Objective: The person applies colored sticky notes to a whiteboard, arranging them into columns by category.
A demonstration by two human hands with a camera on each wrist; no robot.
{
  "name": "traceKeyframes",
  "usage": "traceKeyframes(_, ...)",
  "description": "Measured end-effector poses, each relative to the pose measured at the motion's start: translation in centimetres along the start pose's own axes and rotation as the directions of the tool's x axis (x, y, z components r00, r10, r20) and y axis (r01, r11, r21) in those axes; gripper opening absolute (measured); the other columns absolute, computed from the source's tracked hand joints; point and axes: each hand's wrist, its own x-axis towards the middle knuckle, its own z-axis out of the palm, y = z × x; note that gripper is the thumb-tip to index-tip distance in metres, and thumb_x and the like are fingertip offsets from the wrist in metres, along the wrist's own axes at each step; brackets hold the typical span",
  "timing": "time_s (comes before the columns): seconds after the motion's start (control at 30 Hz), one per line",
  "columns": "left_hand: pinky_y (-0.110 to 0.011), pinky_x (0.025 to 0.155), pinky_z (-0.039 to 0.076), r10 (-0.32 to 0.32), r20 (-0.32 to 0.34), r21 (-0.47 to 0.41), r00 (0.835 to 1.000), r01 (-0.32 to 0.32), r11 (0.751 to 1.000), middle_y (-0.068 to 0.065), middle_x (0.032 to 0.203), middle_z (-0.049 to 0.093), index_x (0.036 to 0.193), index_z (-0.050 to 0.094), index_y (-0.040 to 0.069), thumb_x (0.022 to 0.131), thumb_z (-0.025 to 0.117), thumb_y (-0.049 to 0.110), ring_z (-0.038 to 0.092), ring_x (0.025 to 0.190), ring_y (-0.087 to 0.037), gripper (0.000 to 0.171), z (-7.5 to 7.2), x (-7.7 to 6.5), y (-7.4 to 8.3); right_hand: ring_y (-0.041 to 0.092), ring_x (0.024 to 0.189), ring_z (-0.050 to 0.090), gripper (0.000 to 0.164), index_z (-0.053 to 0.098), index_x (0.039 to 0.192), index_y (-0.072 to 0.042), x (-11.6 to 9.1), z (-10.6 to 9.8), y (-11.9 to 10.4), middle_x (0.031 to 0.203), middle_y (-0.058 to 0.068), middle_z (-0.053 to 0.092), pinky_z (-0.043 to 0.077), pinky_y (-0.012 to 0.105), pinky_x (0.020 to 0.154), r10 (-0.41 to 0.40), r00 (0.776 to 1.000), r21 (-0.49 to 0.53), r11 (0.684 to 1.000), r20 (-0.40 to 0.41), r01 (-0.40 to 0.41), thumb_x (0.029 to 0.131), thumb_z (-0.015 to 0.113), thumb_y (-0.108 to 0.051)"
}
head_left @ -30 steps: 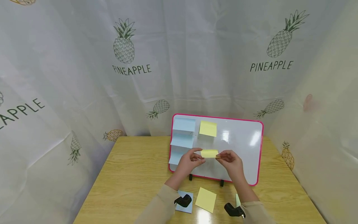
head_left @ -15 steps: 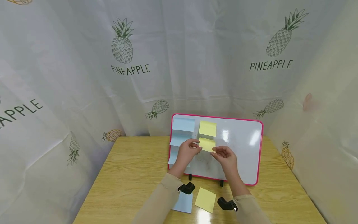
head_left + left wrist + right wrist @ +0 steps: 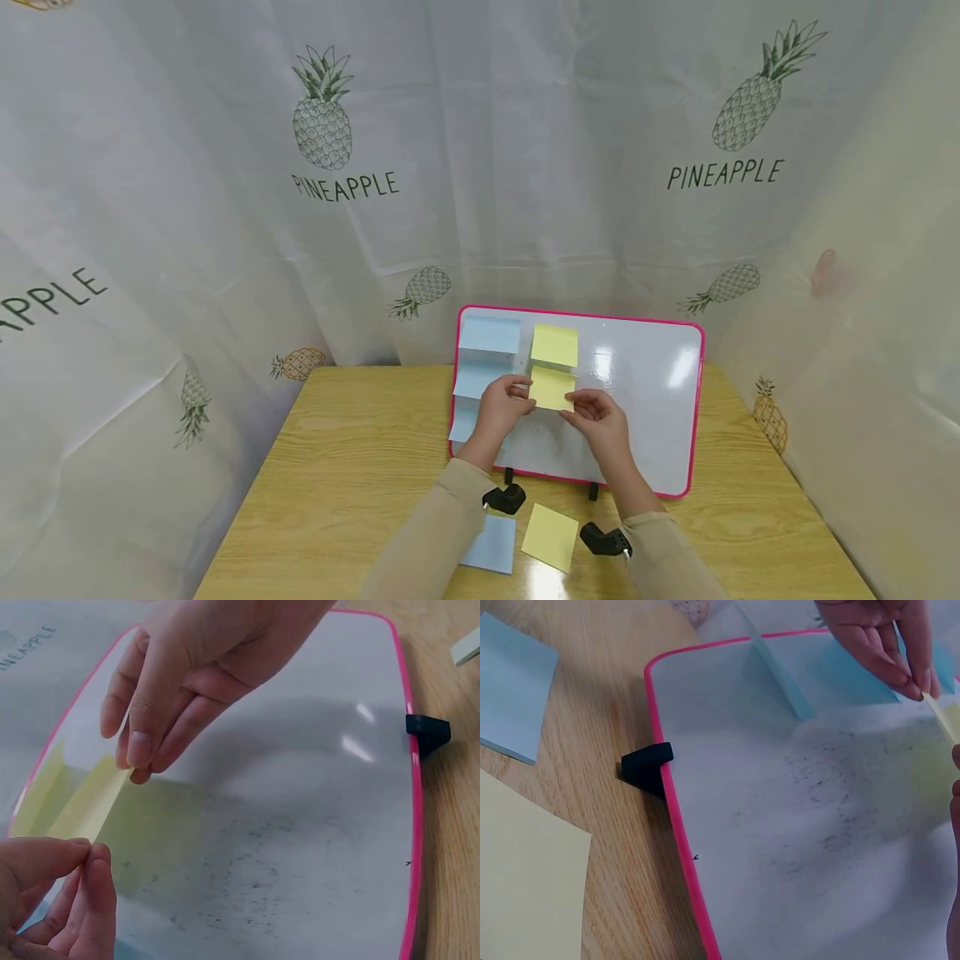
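Observation:
A yellow sticky note (image 3: pixel 552 388) lies against the whiteboard (image 3: pixel 652 408), just below another yellow note (image 3: pixel 555 345). My left hand (image 3: pixel 502 410) pinches its lower left corner between thumb and fingers. At the lower right corner, my right hand (image 3: pixel 600 422) pinches it the same way. Seen from the left wrist, the held note (image 3: pixel 90 799) stretches between both hands, its lower edge standing off the board. Three light blue notes (image 3: pixel 489 335) hang in a column at the board's left, the lower ones partly covered by my left hand.
On the wooden table (image 3: pixel 360 467) before the board lie a blue sticky pad (image 3: pixel 491 546) and a yellow one (image 3: pixel 551 537). A pale pad edge (image 3: pixel 466 649) shows in the left wrist view. Black feet (image 3: pixel 593 492) support the pink-framed board. A pineapple-print curtain (image 3: pixel 510 167) hangs behind.
Both hands have moved up and slightly left with the yellow note, bringing it from in front of the board to the board, beneath the upper yellow note.

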Motion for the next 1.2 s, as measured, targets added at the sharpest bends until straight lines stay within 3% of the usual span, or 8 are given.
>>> traceKeyframes(0.3,-0.037,0.070,0.057,-0.043,-0.004,-0.025,0.999,0.042,0.999,-0.006,0.080,0.060,0.107,0.070,0.001,0.080,0.073,-0.008,0.062,0.067,-0.015,0.028,0.1,0.2,-0.5,0.024,0.105,0.064,0.038,0.060,0.110,0.012,0.4,0.1,0.3,0.109,0.021,0.066,0.052,0.028,0.084,0.024,1.000,-0.008,1.000,0.017,-0.024,0.076,0.074,0.015)
traceKeyframes(0.5,-0.039,0.070,0.057,-0.049,-0.003,-0.027,0.999,0.049,0.998,-0.008,0.081,0.060,0.106,0.070,0.000,0.080,0.073,-0.009,0.062,0.069,-0.016,0.028,0.1,0.3,-0.7,0.020,0.101,0.066,0.037,0.060,0.108,0.012,0.4,0.2,0.5,0.108,0.023,0.065,0.053,0.029,0.083,0.035,0.999,0.004,0.999,0.003,-0.035,0.074,0.073,0.019)
traceKeyframes(0.9,-0.037,0.070,0.057,-0.053,0.003,-0.019,0.999,0.053,0.998,-0.007,0.082,0.060,0.107,0.069,-0.001,0.081,0.072,-0.008,0.061,0.071,-0.016,0.027,0.3,0.6,-1.2,0.025,0.105,0.064,0.037,0.061,0.108,0.011,0.5,0.2,0.7,0.105,0.015,0.067,0.052,0.028,0.086,0.042,0.999,-0.016,0.999,0.000,-0.042,0.074,0.073,0.019)
traceKeyframes(1.2,-0.037,0.069,0.057,-0.053,-0.004,-0.015,0.999,0.053,0.998,-0.008,0.082,0.060,0.107,0.069,0.000,0.080,0.072,-0.009,0.060,0.073,-0.017,0.028,0.3,0.8,-1.4,0.013,0.100,0.065,0.036,0.062,0.108,0.009,0.6,0.2,0.9,0.108,0.019,0.067,0.051,0.024,0.084,0.022,1.000,-0.088,0.996,0.007,-0.021,0.074,0.075,0.015)
